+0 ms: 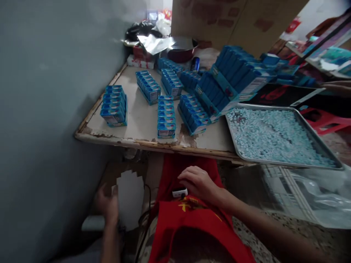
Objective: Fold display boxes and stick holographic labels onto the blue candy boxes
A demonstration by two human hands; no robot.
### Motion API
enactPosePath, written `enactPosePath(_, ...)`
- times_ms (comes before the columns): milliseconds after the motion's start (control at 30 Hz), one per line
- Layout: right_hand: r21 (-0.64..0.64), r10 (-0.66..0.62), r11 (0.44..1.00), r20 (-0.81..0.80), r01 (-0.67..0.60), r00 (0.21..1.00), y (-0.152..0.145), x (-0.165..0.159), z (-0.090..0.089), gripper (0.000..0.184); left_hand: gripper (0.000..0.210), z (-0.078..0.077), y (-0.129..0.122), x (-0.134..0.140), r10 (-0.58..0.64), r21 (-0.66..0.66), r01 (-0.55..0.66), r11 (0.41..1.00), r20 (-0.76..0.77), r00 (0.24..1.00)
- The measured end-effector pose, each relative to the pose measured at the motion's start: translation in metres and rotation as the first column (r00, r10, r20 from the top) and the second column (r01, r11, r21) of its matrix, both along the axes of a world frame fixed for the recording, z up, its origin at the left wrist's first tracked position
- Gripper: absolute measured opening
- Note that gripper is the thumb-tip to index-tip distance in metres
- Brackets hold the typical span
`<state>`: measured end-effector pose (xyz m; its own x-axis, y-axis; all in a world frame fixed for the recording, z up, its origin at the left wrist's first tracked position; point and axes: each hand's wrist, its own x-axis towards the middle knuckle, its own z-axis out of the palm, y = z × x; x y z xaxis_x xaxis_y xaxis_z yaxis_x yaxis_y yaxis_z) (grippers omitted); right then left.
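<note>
My left hand [107, 204] is down at the left, below the table's height, smeared by motion. It is beside a stack of white cut card pieces [128, 197] with stepped edges; whether its fingers grip a piece I cannot tell. My right hand [199, 182] rests on the red apron [189, 215] over my lap, fingers loosely bent and apart, holding nothing visible. Just by its fingertips a small white-and-black device [180, 192] lies on the apron. Ahead on the table, blue display trays of small boxes [166, 117] stand in separate rows, one tray [113, 106] near the left edge.
The worn wooden table [139, 124] has a chipped front edge. Stacked blue boxes [233, 76] lean at the right. A metal tray [282, 135] of small pale-blue pieces juts over the front edge. A grey wall [49, 109] closes the left; cardboard [233, 25] stands behind.
</note>
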<state>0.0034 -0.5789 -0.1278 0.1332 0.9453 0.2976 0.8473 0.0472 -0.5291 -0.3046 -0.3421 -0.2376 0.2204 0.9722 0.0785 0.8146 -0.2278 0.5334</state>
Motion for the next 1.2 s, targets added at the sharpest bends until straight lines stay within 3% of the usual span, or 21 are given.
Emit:
enactPosePath(67,-0.018,-0.007,1.000,0.032,0.008,0.999,-0.025,0.017,-0.004,0.010,0.045,0.019,-0.015,0.031,0.012,0.155,-0.025,0.988,0.088,0.996)
enactPosePath(133,-0.001,-0.052,0.999,0.043,0.052,0.998,-0.045,0.034,-0.011,0.011,0.033,0.044,-0.028,0.058,-0.132,0.305,0.094,0.948,0.108,0.985)
enactPosePath(233,0.128,-0.191,0.973,-0.029,0.194,0.981,-0.057,0.053,-0.023,0.011,0.024,0.076,-0.040,0.082,-0.322,0.443,0.297,0.846,-0.020,0.947)
enactPosePath(300,0.210,-0.270,0.935,-0.096,0.284,0.958,-0.055,0.060,-0.031,0.008,0.026,0.087,-0.045,0.086,-0.340,0.451,0.359,0.817,-0.124,0.932)
enactPosePath(367,0.254,-0.317,0.907,-0.120,0.337,0.941,-0.047,0.063,-0.039,0.007,0.031,0.089,-0.050,0.083,-0.286,0.404,0.350,0.845,-0.211,0.935)
enactPosePath(467,0.279,-0.317,0.901,-0.103,0.333,0.943,-0.036,0.065,-0.044,0.014,0.037,0.083,-0.061,0.070,-0.124,0.290,0.213,0.933,-0.296,0.947)
enactPosePath(533,0.294,-0.259,0.916,-0.089,0.274,0.962,-0.030,0.069,-0.040,0.021,0.041,0.079,-0.070,0.060,-0.026,0.252,0.109,0.962,-0.310,0.950)
enactPosePath(633,0.336,-0.164,0.926,-0.060,0.174,0.985,-0.026,0.085,-0.021,0.037,0.044,0.080,-0.074,0.046,0.080,0.282,0.000,0.959,-0.274,0.959)
enactPosePath(733,0.313,-0.147,0.936,-0.063,0.159,0.987,-0.024,0.101,0.007,0.058,0.043,0.092,-0.051,0.044,0.079,0.292,-0.022,0.956,-0.187,0.979)
enactPosePath(800,0.235,-0.168,0.953,-0.126,0.194,0.978,-0.024,0.103,0.021,0.078,0.063,0.104,-0.027,0.052,0.019,0.283,0.026,0.959,-0.155,0.988)
enactPosePath(867,0.169,-0.207,0.956,-0.192,0.240,0.959,-0.025,0.095,0.023,0.087,0.077,0.114,-0.009,0.060,-0.046,0.265,0.102,0.959,-0.210,0.977)
enactPosePath(933,0.147,-0.260,0.945,-0.203,0.292,0.944,-0.027,0.081,0.012,0.083,0.066,0.119,0.000,0.055,-0.104,0.234,0.194,0.953,-0.347,0.932)
enactPosePath(1000,0.143,-0.305,0.933,-0.171,0.330,0.937,-0.031,0.067,-0.008,0.074,0.053,0.116,0.002,0.031,-0.114,0.208,0.238,0.949,-0.477,0.871)
enactPosePath(1100,0.165,-0.300,0.934,-0.123,0.318,0.946,-0.039,0.057,-0.032,0.052,0.049,0.105,0.002,-0.025,0.002,0.174,0.109,0.979,-0.540,0.842)
enactPosePath(1167,0.185,-0.245,0.946,-0.139,0.268,0.960,-0.039,0.063,-0.024,0.037,0.050,0.100,0.006,-0.051,0.071,0.136,-0.004,0.991,-0.493,0.867)
enactPosePath(1200,0.187,-0.205,0.954,-0.161,0.234,0.965,-0.038,0.069,-0.010,0.032,0.048,0.102,0.009,-0.054,0.079,0.120,-0.029,0.992,-0.436,0.897)
